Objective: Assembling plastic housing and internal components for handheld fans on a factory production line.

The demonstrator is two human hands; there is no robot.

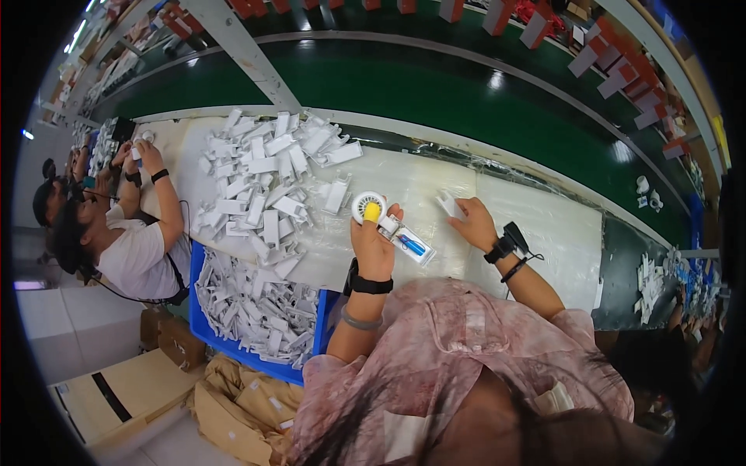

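My left hand (374, 252) is closed around a white handheld fan (368, 198), its round head up and its handle slanting toward the lower right. The handle's side is open, and a blue cylinder like a battery (412, 245) shows inside it. A yellow cover on my thumb rests over the middle of the fan head. To the right, just above the table, my right hand (475, 225) pinches a small white plastic piece (448, 204), shaped like a handle cover. The two hands are apart.
White plastic covers (264, 163) lie heaped on the table to the left. Below them a blue bin (194, 299) holds many more. Beyond the table's far edge runs a green conveyor (466, 93). Another person (132, 256) works at the left, near cardboard boxes (132, 392).
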